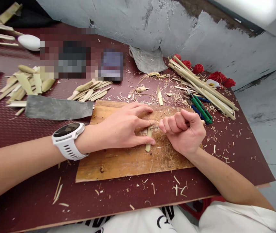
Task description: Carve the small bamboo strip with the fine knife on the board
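My left hand (124,126), with a white watch on its wrist, lies on a wooden board (118,161) and its fingers press down a short pale bamboo strip (149,139). My right hand (183,131) is closed in a fist round a small carving tool (155,127) with a wooden handle. The tool's thin metal tip touches the upper end of the strip. Fine shavings cover the board around both hands.
A broad cleaver blade (55,108) lies left of the board. Piles of cut bamboo pieces (26,85) sit behind it. Long bamboo sticks (201,85), green-handled cutters (202,110) and red paper flowers (215,77) lie at the right. The table edge is near my body.
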